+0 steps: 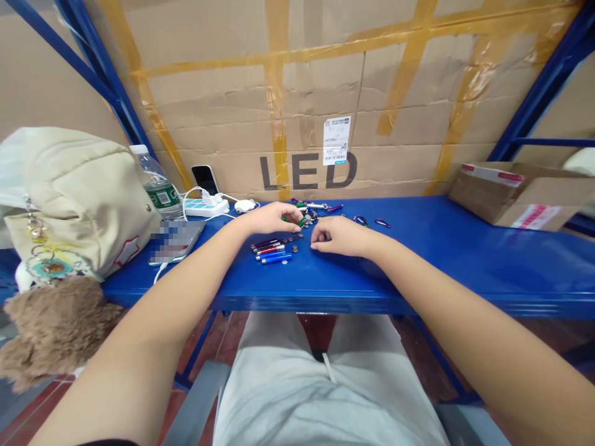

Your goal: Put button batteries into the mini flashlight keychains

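Observation:
My left hand (279, 218) is over the blue shelf top with its fingers curled around a small green metallic tube (301, 222), mostly hidden by the fingers. Just to the right, my right hand (339, 236) is closed in a pinch near the surface; whatever it may hold is too small to make out. Below my left hand lie several slim red, blue and dark tubes (270, 251) with silvery ends, side by side. Small round button-like pieces (295, 248) are scattered between the hands. Behind them is a loose pile of coloured tubes with metal clips (320, 207).
Purple pieces (382, 223) lie right of the pile. On the left are a tablet-like device (179, 241), a power strip (199, 207), a phone (204, 178), a bottle (160, 189) and a cream bag (88, 192). An open carton (520, 195) stands right; a large cardboard box (223, 124) rises behind.

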`<action>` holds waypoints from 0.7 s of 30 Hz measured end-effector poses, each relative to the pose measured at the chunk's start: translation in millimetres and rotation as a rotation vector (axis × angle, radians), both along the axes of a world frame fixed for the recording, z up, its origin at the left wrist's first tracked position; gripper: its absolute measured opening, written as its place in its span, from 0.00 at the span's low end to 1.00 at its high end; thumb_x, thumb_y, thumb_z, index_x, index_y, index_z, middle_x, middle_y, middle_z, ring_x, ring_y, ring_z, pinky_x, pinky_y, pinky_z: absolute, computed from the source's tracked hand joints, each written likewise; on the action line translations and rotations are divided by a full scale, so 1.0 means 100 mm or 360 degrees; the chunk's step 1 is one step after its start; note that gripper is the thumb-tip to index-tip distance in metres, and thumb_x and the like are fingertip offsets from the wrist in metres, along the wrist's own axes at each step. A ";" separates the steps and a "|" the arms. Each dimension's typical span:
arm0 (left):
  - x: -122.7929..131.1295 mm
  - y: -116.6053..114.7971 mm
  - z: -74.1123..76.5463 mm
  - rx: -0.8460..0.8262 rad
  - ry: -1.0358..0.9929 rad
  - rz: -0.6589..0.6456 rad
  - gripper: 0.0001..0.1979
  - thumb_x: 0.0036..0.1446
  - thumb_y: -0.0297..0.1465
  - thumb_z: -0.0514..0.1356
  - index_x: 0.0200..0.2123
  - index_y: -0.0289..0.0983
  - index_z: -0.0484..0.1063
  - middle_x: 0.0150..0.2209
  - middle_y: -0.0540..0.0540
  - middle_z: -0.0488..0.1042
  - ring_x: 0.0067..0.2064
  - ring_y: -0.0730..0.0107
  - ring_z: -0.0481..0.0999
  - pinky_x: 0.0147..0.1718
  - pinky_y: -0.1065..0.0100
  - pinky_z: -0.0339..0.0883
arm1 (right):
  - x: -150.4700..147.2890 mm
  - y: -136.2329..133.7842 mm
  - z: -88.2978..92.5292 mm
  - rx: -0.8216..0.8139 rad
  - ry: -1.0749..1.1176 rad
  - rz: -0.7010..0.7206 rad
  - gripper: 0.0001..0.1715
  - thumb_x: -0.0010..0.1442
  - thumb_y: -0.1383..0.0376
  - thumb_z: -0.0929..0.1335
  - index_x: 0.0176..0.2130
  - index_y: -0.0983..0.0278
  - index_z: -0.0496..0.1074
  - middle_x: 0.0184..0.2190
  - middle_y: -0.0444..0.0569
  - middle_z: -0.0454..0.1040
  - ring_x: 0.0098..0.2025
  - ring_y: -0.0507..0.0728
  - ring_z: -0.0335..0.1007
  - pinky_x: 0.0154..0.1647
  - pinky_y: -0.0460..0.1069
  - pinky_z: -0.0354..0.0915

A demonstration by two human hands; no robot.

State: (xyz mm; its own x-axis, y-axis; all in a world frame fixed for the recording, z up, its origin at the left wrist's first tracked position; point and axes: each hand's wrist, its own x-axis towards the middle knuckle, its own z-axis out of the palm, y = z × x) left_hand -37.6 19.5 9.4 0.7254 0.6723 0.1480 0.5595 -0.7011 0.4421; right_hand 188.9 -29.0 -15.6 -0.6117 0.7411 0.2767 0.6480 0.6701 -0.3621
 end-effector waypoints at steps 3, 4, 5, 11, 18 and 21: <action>0.02 -0.01 -0.01 -0.0010 0.0047 -0.0030 0.12 0.52 0.37 0.64 0.37 0.36 0.73 0.35 0.49 0.78 0.36 0.69 0.76 0.36 0.68 0.66 | 0.03 0.01 0.04 0.0200 0.0283 -0.0095 0.06 0.54 0.63 0.70 0.32 0.64 0.75 0.29 0.46 0.74 0.30 0.53 0.66 0.32 0.47 0.61; 0.03 -0.02 -0.01 -0.0012 0.0051 -0.0039 0.11 0.52 0.36 0.64 0.37 0.36 0.74 0.35 0.49 0.78 0.35 0.70 0.76 0.36 0.68 0.66 | 0.04 0.01 0.05 0.0260 0.0375 -0.0122 0.07 0.54 0.62 0.70 0.32 0.64 0.75 0.29 0.46 0.73 0.30 0.53 0.65 0.32 0.47 0.60; 0.04 -0.03 -0.02 -0.0011 0.0049 -0.0052 0.11 0.52 0.35 0.64 0.37 0.37 0.74 0.35 0.49 0.78 0.35 0.70 0.76 0.36 0.69 0.66 | 0.05 0.01 0.06 0.0310 0.0448 -0.0135 0.07 0.54 0.62 0.70 0.32 0.64 0.75 0.29 0.46 0.72 0.29 0.52 0.64 0.32 0.48 0.60; 0.11 -0.12 0.00 0.0021 0.0023 -0.0105 0.10 0.53 0.33 0.64 0.38 0.36 0.76 0.35 0.48 0.79 0.34 0.71 0.75 0.36 0.68 0.67 | 0.01 0.00 0.04 0.0399 0.0513 0.0009 0.06 0.56 0.62 0.69 0.34 0.63 0.74 0.30 0.47 0.71 0.31 0.53 0.64 0.34 0.48 0.60; 0.12 -0.13 -0.02 0.0052 -0.0010 -0.0093 0.10 0.52 0.33 0.64 0.37 0.36 0.76 0.35 0.48 0.78 0.34 0.72 0.75 0.36 0.69 0.67 | 0.02 0.01 0.01 0.0356 0.0498 -0.0039 0.10 0.55 0.62 0.70 0.39 0.63 0.74 0.31 0.46 0.71 0.31 0.53 0.65 0.34 0.48 0.60; 0.09 -0.09 -0.03 0.0090 -0.0027 -0.0038 0.09 0.52 0.32 0.64 0.37 0.36 0.76 0.35 0.48 0.78 0.35 0.71 0.75 0.36 0.69 0.67 | 0.00 0.00 0.00 0.0306 0.0533 -0.0111 0.15 0.54 0.62 0.71 0.42 0.64 0.72 0.31 0.45 0.72 0.30 0.52 0.64 0.32 0.47 0.59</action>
